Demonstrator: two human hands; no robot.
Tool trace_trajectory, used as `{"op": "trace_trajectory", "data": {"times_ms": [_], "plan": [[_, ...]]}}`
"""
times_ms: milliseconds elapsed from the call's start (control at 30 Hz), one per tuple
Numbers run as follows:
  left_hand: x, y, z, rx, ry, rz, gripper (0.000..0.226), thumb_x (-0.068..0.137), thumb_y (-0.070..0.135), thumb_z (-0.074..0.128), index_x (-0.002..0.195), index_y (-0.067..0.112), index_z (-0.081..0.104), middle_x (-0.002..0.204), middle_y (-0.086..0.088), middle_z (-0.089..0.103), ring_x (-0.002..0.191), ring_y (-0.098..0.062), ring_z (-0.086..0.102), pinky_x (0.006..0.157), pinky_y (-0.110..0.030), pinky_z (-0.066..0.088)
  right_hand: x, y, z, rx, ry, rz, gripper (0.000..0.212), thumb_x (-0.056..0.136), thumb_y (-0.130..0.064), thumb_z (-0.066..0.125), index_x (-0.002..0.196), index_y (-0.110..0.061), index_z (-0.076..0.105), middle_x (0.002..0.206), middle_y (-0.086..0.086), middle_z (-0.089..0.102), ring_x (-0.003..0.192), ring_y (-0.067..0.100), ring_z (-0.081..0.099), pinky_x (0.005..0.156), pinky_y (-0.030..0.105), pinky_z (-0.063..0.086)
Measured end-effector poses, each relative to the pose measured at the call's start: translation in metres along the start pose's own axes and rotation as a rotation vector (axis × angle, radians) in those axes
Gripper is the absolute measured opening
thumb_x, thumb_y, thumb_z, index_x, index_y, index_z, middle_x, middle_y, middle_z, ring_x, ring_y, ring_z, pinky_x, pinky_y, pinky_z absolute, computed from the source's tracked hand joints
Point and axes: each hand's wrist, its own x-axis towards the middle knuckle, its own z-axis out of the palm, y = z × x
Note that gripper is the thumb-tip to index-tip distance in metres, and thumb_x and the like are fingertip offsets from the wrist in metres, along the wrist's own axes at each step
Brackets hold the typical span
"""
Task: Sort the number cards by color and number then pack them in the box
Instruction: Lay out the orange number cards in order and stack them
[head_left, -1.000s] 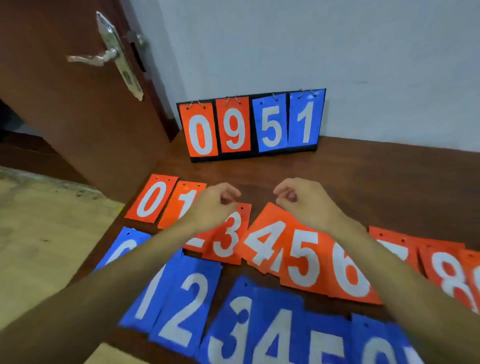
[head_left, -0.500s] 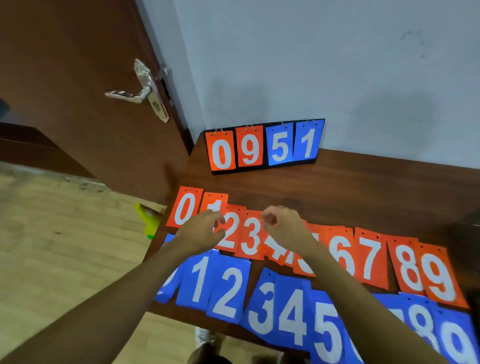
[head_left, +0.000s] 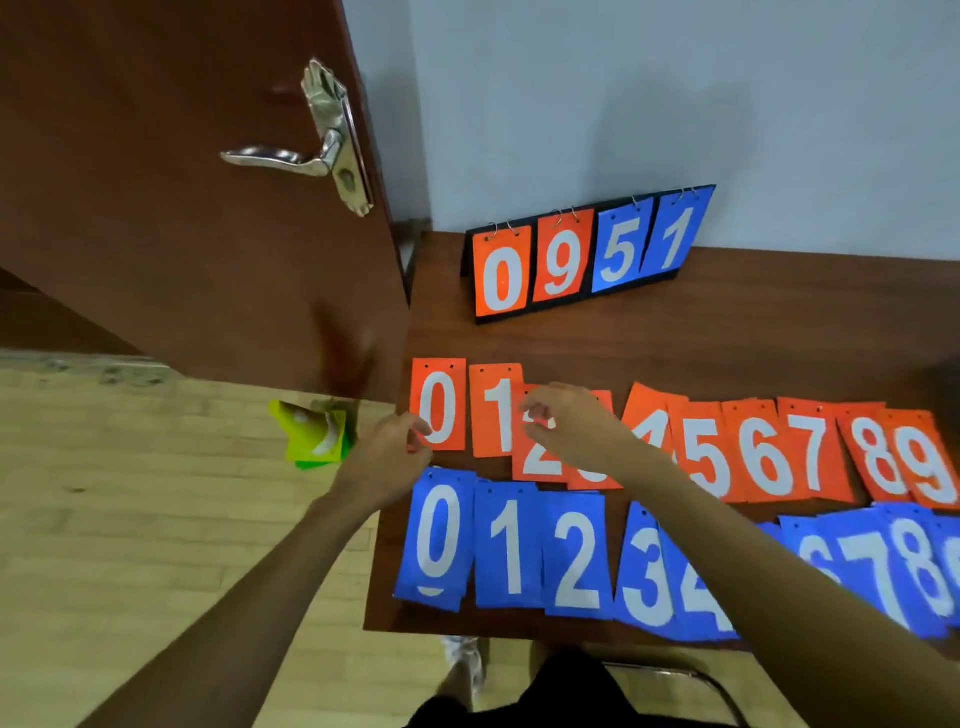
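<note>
Nearest me the blue row (head_left: 576, 561) runs 0 upward in order, its right end overlapped and partly under my arm. Behind it the orange row (head_left: 810, 452) reads 0 to 9, so sorting looks nearly done. My left hand (head_left: 389, 452) pinches the left edge of the orange 0 (head_left: 441, 405). My right hand (head_left: 566, 426) curls over the orange 2 (head_left: 535, 462) and covers the 3; I cannot tell if it grips either. Beyond stands the flip scoreboard (head_left: 587, 254). No box is in view, so packing remains.
</note>
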Motion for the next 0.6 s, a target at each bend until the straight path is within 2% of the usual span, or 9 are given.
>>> {"op": "trace_trajectory", "data": {"times_ms": [133,200,300,367,467,533,600], "plan": [[0.038,0.001,0.011,-0.167,0.129,-0.141,0.051,0.083,0.025,0.066,0.128,0.021,0.045,0.123,-0.006,0.055,0.116,-0.025,0.053,0.090,-0.040,0.053,0.024,0.005,0.023,0.023,-0.008,0.055,0.028,0.091,-0.019,0.058,0.118,-0.014,0.060,0.116,0.004,0.061,0.101,0.013,0.056,0.081,0.021,0.043],[0.057,0.005,0.020,-0.128,0.218,-0.180,0.059,0.082,0.026,0.069,0.133,0.015,0.041,0.131,-0.012,0.048,0.125,-0.028,0.042,0.099,-0.041,0.046,0.041,0.012,0.027,0.026,-0.013,0.095,0.030,0.090,-0.018,0.058,0.120,-0.014,0.059,0.118,0.005,0.059,0.102,0.016,0.056,0.081,0.023,0.045],[0.081,0.003,0.036,-0.021,0.292,-0.225,0.077,0.076,0.038,0.074,0.137,0.007,0.037,0.138,-0.018,0.038,0.128,-0.034,0.036,0.103,-0.044,0.038,0.070,0.024,0.031,-0.020,-0.022,0.146,0.039,0.090,-0.019,0.059,0.128,-0.015,0.054,0.135,0.009,0.049,0.124,0.026,0.047,0.101,0.035,0.040],[0.093,-0.002,0.047,-0.010,0.262,-0.302,0.097,0.067,0.044,0.081,0.140,0.005,0.031,0.142,-0.019,0.032,0.131,-0.035,0.033,0.103,-0.046,0.037,0.088,0.032,0.034,-0.084,-0.034,0.171,0.048,0.089,-0.023,0.060,0.134,-0.015,0.047,0.143,0.011,0.040,0.133,0.028,0.038,0.107,0.040,0.034],[0.102,-0.004,0.055,-0.139,0.178,-0.396,0.116,0.060,0.040,0.086,0.146,0.003,0.017,0.149,-0.020,0.023,0.137,-0.036,0.026,0.107,-0.046,0.033,0.109,0.041,0.043,-0.189,-0.061,0.137,0.070,0.083,-0.036,0.067,0.142,-0.017,0.034,0.148,0.009,0.029,0.137,0.028,0.028,0.111,0.046,0.028],[0.106,-0.009,0.056,-0.243,0.131,-0.376,0.114,0.062,0.034,0.087,0.146,0.004,0.016,0.150,-0.018,0.025,0.136,-0.035,0.030,0.106,-0.044,0.035,0.119,0.043,0.049,-0.267,-0.062,0.087,0.084,0.078,-0.041,0.071,0.145,-0.017,0.027,0.149,0.008,0.025,0.138,0.028,0.024,0.112,0.047,0.024],[0.110,-0.015,0.053,-0.304,0.126,-0.362,0.102,0.064,0.030,0.086,0.142,0.009,0.024,0.143,-0.016,0.039,0.130,-0.034,0.042,0.102,-0.045,0.042,0.127,0.042,0.051,-0.349,-0.053,0.057,0.090,0.074,-0.044,0.074,0.146,-0.016,0.026,0.148,0.008,0.025,0.137,0.029,0.024,0.112,0.049,0.022]]}}
